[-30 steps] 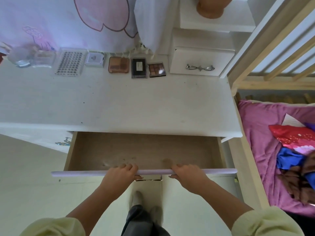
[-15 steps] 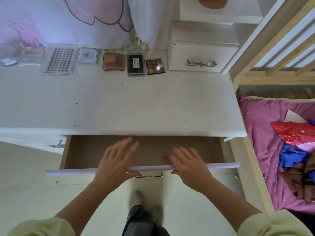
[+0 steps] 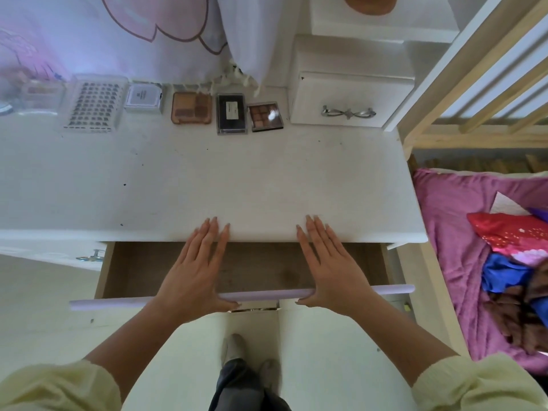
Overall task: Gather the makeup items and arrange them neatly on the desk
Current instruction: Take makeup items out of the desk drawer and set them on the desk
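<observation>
White desk (image 3: 207, 185) carries a left-to-right makeup row (image 3: 192, 108); both flat, empty hands (image 3: 192, 277) (image 3: 332, 271) press the drawer front (image 3: 385, 289).

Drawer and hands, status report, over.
Flat against drawer front: left hand, right hand. Drawer part open, nothing seen inside. Row of makeup at desk back. Nothing blocking.
</observation>
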Demonstrator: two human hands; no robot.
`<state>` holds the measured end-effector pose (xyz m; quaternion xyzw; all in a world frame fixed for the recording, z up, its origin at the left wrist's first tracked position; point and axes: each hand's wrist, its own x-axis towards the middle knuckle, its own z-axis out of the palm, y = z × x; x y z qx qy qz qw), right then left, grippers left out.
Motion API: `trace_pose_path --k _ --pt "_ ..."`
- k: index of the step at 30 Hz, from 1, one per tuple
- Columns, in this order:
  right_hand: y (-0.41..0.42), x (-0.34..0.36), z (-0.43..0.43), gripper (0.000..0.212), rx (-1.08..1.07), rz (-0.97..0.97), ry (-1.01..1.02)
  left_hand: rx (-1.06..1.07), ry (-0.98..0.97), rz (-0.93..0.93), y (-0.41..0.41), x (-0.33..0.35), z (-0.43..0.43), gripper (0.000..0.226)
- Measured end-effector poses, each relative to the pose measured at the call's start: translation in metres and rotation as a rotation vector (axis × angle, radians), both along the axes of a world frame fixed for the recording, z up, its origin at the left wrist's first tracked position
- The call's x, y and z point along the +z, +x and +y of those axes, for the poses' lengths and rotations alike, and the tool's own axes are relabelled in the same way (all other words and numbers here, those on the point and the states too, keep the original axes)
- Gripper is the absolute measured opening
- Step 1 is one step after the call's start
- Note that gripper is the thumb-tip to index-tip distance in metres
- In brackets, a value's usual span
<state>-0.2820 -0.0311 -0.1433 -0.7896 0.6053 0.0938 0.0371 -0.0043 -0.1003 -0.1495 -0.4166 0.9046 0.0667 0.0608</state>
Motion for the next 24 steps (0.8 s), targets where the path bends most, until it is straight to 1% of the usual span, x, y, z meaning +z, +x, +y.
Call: trace_pose_path --k 3,5,6,10,12,18,21,24 --pt "-0.004 -0.006 -0.003 0.126 0.026 0.015 -0.074 -0.007 -0.068 0.018 -0.001 -0.003 -0.007 0.135" --pt "-0.005 -0.012 -0.003 0.12 0.04 0.018 -0.136 -0.026 -0.117 0.048 -0.001 -0.007 -0.008 0.128" --pt "-0.005 -0.015 -0.003 0.115 0.047 0.017 -0.187 -0.035 -0.155 0.076 -0.001 -0.01 -0.009 0.119" --pt "-0.007 -0.021 -0.02 0.087 0.035 -0.035 -0.422 -0.059 -0.359 0.186 0.001 -0.015 -0.021 0.068" --pt "-0.007 -0.024 -0.031 0.082 0.026 -0.06 -0.46 -0.073 -0.391 0.224 0.003 -0.013 -0.033 0.057" --pt "-0.01 -0.032 -0.031 0.076 0.039 -0.065 -0.431 -0.161 -0.281 0.22 0.009 -0.015 -0.046 0.064" --pt "-0.014 -0.033 -0.035 0.074 0.074 -0.092 -0.44 -0.179 -0.298 0.257 0.012 -0.017 -0.051 0.062" --pt "-0.016 -0.033 -0.037 0.069 0.065 -0.187 -0.452 -0.199 -0.347 0.305 0.011 -0.021 -0.053 0.057"
